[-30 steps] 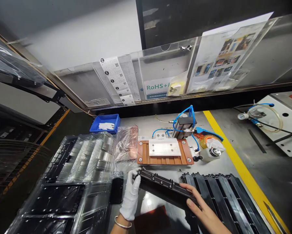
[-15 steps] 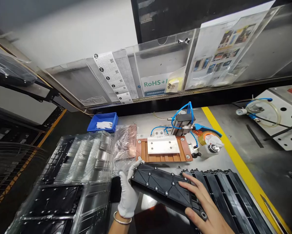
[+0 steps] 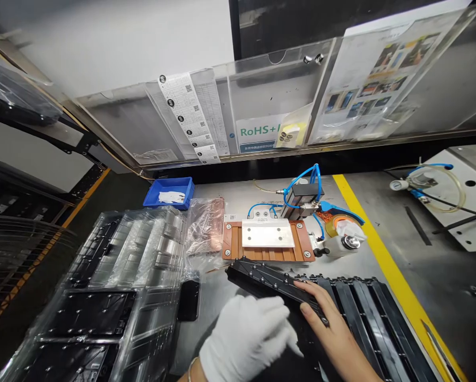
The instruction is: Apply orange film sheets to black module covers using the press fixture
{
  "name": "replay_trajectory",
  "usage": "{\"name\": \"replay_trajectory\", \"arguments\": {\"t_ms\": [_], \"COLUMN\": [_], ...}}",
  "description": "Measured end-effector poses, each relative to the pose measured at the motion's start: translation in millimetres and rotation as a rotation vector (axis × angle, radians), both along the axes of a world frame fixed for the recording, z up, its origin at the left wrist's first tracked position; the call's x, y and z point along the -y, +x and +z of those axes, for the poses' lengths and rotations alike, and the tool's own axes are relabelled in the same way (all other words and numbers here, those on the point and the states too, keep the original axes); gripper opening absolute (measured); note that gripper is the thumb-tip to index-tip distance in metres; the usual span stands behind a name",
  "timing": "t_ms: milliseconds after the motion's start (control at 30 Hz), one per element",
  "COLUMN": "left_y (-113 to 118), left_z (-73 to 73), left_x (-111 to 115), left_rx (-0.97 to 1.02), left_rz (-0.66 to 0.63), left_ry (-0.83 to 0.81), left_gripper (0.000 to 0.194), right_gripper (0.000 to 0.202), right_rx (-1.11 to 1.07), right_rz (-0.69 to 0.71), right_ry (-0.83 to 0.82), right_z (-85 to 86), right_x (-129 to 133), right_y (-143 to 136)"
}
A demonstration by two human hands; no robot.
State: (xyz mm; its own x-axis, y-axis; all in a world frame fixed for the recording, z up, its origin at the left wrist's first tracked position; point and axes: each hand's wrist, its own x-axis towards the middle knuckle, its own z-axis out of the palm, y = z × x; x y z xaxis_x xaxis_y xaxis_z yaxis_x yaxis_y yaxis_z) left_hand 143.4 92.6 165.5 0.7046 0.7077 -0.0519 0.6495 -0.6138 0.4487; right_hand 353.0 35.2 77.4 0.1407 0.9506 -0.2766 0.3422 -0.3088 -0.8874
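Observation:
A long black plastic housing (image 3: pixel 261 276) with studs along its face is tilted up in front of me. My bare right hand (image 3: pixel 331 323) grips its right end, fingers over the top edge and thumb on the near side. My left hand (image 3: pixel 249 339), in a white glove, is over the housing's dark near side with its fingers curled together. Whatever those fingers hold, if anything, is hidden. Just beyond the housing stands a brown fixture (image 3: pixel 233 241) with a white metal plate (image 3: pixel 267 233) on top.
Clear trays (image 3: pixel 150 292) with black parts are stacked at left, beside a phone (image 3: pixel 189 301). More black housings (image 3: pixel 365 313) lie at right. A blue bin (image 3: pixel 168 192), a pneumatic cylinder (image 3: pixel 301 199) with blue hoses and a white bottle (image 3: pixel 343 244) stand farther back.
My left hand has let go of the housing's left end and moved right and nearer, over its near side. The housing has tipped, while my right hand keeps its grip.

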Motion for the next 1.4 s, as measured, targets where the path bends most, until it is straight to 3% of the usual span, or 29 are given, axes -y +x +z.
{"name": "replay_trajectory", "arguments": {"t_ms": [100, 300, 567, 700, 800, 900, 1000, 1233, 1400], "left_y": [29, 61, 74, 67, 56, 39, 18, -30, -40], "left_z": [2.7, -20.8, -36.2, -38.9, -33.2, -20.8, -13.7, -31.0, -28.1], "left_x": [5, 7, 18, 22, 16, 2, -11, -21, -23], "left_rx": [-0.166, -0.405, -0.405, -0.379, -0.325, -0.259, -0.167, -0.312, -0.409], "left_rz": [-0.166, -0.154, -0.139, -0.119, -0.089, -0.030, 0.056, 0.168, 0.129], "left_ry": [0.061, 0.017, -0.016, 0.023, 0.041, -0.070, -0.147, -0.008, 0.054], "left_gripper": [0.020, 0.009, 0.016, 0.011, 0.028, 0.043, 0.045, 0.038, 0.033], "right_gripper": [0.050, 0.048, 0.047, 0.047, 0.046, 0.044, 0.042, 0.042, 0.044], "right_rx": [0.021, 0.096, 0.101, 0.089, 0.077, 0.067, 0.086, 0.088, 0.021], "right_rz": [0.036, 0.056, 0.057, 0.057, 0.009, -0.014, 0.014, 0.036, -0.068], "right_ry": [-0.005, -0.010, -0.020, -0.017, 0.035, 0.065, 0.053, 0.030, 0.019], "right_z": [-2.9, -5.9, -10.4, -6.4, 0.1, 2.7, -0.6, -3.5, 8.8], "right_x": [0, 2, 7, 7, 9, 11, 15, 19, 14], "right_y": [0, 0, 4, 4, 3, 5, 12, 19, 6]}}
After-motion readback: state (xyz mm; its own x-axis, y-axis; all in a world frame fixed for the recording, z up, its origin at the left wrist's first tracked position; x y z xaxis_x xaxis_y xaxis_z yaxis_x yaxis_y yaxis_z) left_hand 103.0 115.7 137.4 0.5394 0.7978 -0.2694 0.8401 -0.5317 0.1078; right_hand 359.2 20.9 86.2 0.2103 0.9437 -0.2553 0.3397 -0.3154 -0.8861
